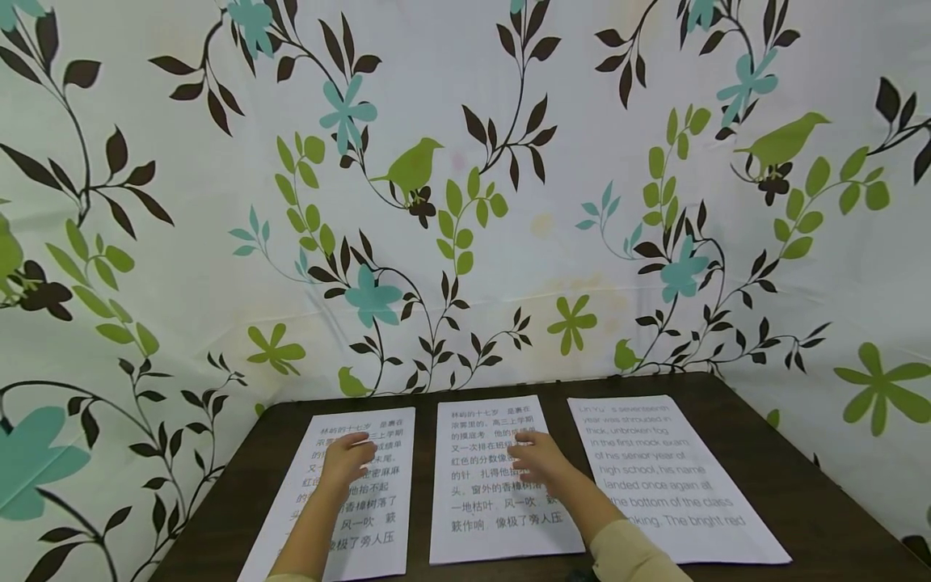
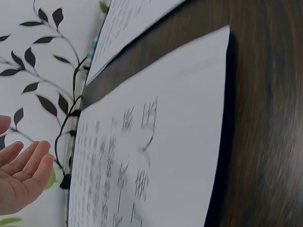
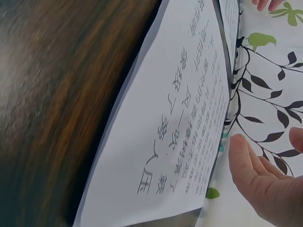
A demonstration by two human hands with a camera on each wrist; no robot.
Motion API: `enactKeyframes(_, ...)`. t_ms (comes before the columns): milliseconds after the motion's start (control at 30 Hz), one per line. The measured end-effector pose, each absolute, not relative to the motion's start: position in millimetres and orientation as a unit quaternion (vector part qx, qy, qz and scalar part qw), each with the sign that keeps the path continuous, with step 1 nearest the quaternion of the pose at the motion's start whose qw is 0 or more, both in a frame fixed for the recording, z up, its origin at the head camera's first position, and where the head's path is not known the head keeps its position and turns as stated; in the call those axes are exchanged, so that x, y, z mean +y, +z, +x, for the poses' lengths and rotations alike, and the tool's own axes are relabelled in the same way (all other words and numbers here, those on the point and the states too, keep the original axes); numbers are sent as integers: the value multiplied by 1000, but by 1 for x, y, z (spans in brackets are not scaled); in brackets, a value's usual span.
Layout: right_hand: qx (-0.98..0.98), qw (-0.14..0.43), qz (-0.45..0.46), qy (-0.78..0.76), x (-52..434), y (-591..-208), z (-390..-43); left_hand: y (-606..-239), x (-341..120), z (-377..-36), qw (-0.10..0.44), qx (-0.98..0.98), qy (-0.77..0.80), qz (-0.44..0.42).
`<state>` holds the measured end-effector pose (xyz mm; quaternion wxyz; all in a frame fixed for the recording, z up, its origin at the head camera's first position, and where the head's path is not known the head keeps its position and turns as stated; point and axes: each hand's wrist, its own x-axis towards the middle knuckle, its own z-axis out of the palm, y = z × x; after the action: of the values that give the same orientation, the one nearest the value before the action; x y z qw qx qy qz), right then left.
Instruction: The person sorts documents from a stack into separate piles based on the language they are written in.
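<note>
Both hands open: left hand over left sheet, right hand prob. touching middle sheet.

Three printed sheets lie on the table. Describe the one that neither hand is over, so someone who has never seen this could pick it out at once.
On the dark wooden table in front of the leaf-and-bird patterned backdrop, three white sheets lie side by side. Take the sheet at the right end, beyond the right hand. It alone carries pale English text, angled slightly outward, while the middle sheet and left sheet are printed in dark Chinese characters.
</note>
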<state>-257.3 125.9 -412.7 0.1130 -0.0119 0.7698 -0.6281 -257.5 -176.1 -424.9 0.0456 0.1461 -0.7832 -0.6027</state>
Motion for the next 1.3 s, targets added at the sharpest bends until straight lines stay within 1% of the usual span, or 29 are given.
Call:
enactKeyframes(33,772,110,-12,-626,128,-412,-257,-420,-171,-255,40,-784,-603,143)
enactKeyframes(167,772,102,-11,-627,133,-410,-255,-420,-158,-256,28,-785,-605,134)
enactKeyframes(400,780,89,2,-620,143,-413,-256,-428,-133,-260,33,-779,-616,110)
enactKeyframes(567,786,83,20,-612,152,-417,-258,-429,-118,-257,24,-780,-618,93)
enactKeyframes(700,791,79,36,-605,159,-419,-258,-432,-107,-256,5,-786,-613,87)
enactKeyframes(833,797,73,48,-597,165,-420,-257,-436,-100,-256,-16,-789,-607,91)
enactKeyframes(967,810,68,60,-579,170,-423,-255,-441,-96,-256,-25,-792,-603,98)
enactKeyframes(1300,817,80,83,-565,176,-429,-251,-447,-92,-251,-19,-795,-599,96)
